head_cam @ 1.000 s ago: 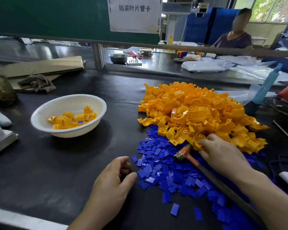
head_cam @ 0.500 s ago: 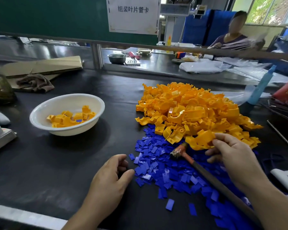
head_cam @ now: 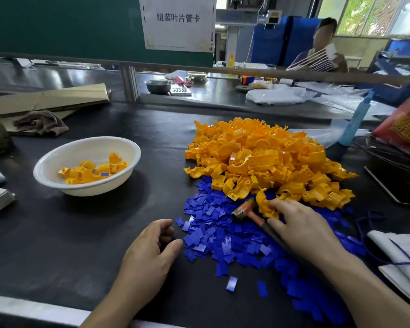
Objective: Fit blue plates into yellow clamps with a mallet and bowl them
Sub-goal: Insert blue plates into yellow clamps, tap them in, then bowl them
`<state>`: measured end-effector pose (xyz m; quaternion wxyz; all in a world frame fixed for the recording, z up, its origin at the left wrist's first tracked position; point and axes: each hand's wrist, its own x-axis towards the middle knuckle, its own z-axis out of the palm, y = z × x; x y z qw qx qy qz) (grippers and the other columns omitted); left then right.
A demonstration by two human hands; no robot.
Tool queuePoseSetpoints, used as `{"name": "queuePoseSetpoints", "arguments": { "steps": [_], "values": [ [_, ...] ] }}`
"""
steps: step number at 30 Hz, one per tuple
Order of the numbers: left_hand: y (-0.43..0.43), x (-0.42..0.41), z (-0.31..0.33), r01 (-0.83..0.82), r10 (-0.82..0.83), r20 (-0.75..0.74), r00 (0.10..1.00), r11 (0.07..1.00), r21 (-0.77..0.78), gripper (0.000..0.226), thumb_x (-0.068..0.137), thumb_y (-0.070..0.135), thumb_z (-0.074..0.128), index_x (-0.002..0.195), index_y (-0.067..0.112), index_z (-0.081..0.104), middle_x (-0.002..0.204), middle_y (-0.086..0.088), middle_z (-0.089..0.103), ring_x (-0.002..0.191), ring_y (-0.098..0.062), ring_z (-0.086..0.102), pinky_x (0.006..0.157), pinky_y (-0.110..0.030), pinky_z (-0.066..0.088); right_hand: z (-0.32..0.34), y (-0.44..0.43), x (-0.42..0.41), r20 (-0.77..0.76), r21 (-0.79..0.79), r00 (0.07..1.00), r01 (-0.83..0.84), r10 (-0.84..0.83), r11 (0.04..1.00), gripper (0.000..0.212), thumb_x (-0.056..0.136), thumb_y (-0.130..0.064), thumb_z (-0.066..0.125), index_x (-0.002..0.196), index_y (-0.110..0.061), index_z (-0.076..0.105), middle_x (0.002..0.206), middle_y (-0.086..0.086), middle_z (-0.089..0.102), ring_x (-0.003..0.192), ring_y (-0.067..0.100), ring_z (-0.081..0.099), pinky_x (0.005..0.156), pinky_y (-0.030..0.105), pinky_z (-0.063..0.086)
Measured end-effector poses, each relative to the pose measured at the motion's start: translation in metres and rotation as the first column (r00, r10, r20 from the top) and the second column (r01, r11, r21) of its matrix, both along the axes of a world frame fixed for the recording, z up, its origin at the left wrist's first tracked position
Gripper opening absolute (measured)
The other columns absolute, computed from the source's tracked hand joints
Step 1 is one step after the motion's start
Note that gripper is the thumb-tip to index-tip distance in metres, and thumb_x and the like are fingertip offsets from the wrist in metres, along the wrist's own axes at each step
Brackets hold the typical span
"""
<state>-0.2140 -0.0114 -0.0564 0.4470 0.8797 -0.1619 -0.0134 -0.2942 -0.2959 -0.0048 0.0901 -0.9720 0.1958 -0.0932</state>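
At the left of the frame, our white bowl [head_cam: 92, 147] holds a few yellow clamps [head_cam: 81, 174]. Lower centre, our left hand [head_cam: 149, 252] rests on the dark table [head_cam: 57, 245], fingers loosely curled round nothing. Top centre, a paper sign [head_cam: 178, 31] reads 组装叶片管卡. The blue plates [head_cam: 223, 235] spread below the yellow heap [head_cam: 265, 157], with the mallet [head_cam: 243, 210] lying across them. Our right hand [head_cam: 303, 228] pinches one clamp [head_cam: 264, 205] beside the mallet's head.

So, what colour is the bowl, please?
The bowl is plain white, seen in the head view.

Blk bench [head_cam: 57, 245] w/ bowl [head_cam: 92, 191], clamps [head_cam: 258, 157], plates [head_cam: 213, 235], mallet [head_cam: 244, 211].
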Motion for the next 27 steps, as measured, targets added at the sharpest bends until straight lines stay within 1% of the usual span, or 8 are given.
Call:
{"name": "queuePoseSetpoints", "arguments": {
  "steps": [5, 8, 11, 13, 16, 21, 25, 27],
  "values": [
    [0.001, -0.001, 0.0, 0.003, -0.003, 0.009, 1.0, 1.0, -0.009, 0.035, 0.083, 0.034, 0.068, 0.112, 0.046, 0.051, 0.099, 0.022, 0.063, 0.094, 0.011, 0.056, 0.079, -0.015, 0.045, -0.002, -0.002, 0.005, 0.22, 0.0, 0.975, -0.027, 0.026, 1.0, 0.024, 0.096, -0.031, 0.049, 0.115, -0.022, 0.061, 0.1, -0.005, 0.065, 0.085, 0.009, 0.059, 0.066, 0.025, 0.05],
    [0.001, 0.0, 0.0, 0.003, -0.002, 0.013, 1.0, 1.0, -0.016, 0.035, 0.083, 0.034, 0.068, 0.111, 0.047, 0.051, 0.099, 0.021, 0.063, 0.094, 0.01, 0.057, 0.078, -0.015, 0.044, -0.001, -0.006, 0.001, 0.344, 0.263, 0.928, 0.05, -0.142, 0.964, 0.029, 0.098, -0.027, 0.047, 0.123, -0.02, 0.06, 0.082, -0.008, 0.065, 0.067, 0.004, 0.059, 0.054, 0.017, 0.04],
    [0.001, 0.001, 0.001, 0.003, -0.002, 0.016, 1.0, 1.0, -0.014, 0.036, 0.083, 0.035, 0.068, 0.111, 0.048, 0.05, 0.099, 0.023, 0.063, 0.094, 0.012, 0.056, 0.077, -0.013, 0.043, -0.002, -0.007, -0.003, 0.331, 0.581, 0.895, 0.055, -0.298, 0.812, 0.02, 0.098, -0.025, 0.046, 0.107, -0.031, 0.063, 0.066, -0.003, 0.066, 0.056, 0.01, 0.063, 0.05, 0.029, 0.051],
    [0.001, 0.0, 0.002, 0.007, -0.007, 0.021, 1.0, 1.0, -0.006, 0.036, 0.083, 0.036, 0.067, 0.112, 0.049, 0.049, 0.099, 0.024, 0.062, 0.094, 0.013, 0.055, 0.076, -0.013, 0.043, -0.001, -0.004, -0.006, 0.319, 0.68, 0.886, 0.032, -0.335, 0.732, 0.018, 0.097, -0.024, 0.048, 0.093, -0.035, 0.061, 0.066, 0.0, 0.067, 0.056, 0.013, 0.063, 0.051, 0.032, 0.055],
    [0.0, 0.0, 0.002, 0.01, -0.01, 0.011, 1.0, 1.0, -0.011, 0.035, 0.084, 0.034, 0.068, 0.111, 0.048, 0.05, 0.099, 0.022, 0.063, 0.094, 0.013, 0.055, 0.076, -0.013, 0.043, 0.005, 0.001, -0.012, 0.323, 0.766, 0.868, -0.004, -0.378, 0.643, 0.018, 0.098, -0.024, 0.048, 0.092, -0.028, 0.065, 0.066, 0.001, 0.067, 0.052, 0.01, 0.062, 0.046, 0.023, 0.051],
    [0.0, -0.003, 0.018, -0.086, 0.042, -0.15, 0.988, 0.951, -0.296, 0.02, 0.087, 0.024, 0.067, 0.098, 0.042, 0.065, 0.096, 0.018, 0.073, 0.09, 0.003, 0.066, 0.084, -0.026, 0.05, 0.023, 0.04, -0.026, 0.298, 0.954, 0.858, -0.258, -0.419, 0.151, 0.022, 0.098, -0.018, 0.047, 0.099, -0.014, 0.068, 0.07, 0.005, 0.066, 0.05, 0.014, 0.054, 0.042, 0.024, 0.045],
    [-0.017, -0.031, 0.038, -0.014, -0.263, -0.348, 0.9, 0.78, -0.626, 0.028, 0.075, 0.036, 0.075, 0.101, 0.032, 0.071, 0.101, -0.002, 0.076, 0.093, -0.016, 0.072, 0.071, -0.031, 0.054, 0.024, 0.092, -0.038, 0.265, 0.94, 0.898, -0.322, -0.351, -0.113, 0.023, 0.084, -0.019, 0.055, 0.093, -0.004, 0.07, 0.069, 0.011, 0.064, 0.042, 0.014, 0.048, 0.036, 0.023, 0.039],
    [-0.027, -0.047, 0.038, -0.066, -0.384, -0.408, 0.829, 0.657, -0.751, 0.038, 0.069, 0.033, 0.076, 0.104, 0.02, 0.072, 0.103, -0.013, 0.074, 0.095, -0.028, 0.071, 0.069, -0.036, 0.059, 0.018, 0.114, -0.04, 0.233, 0.939, 0.916, -0.3, -0.327, -0.169, 0.026, 0.075, -0.022, 0.057, 0.088, -0.004, 0.071, 0.066, 0.013, 0.062, 0.038, 0.015, 0.046, 0.032, 0.024, 0.037]
  ]
}}
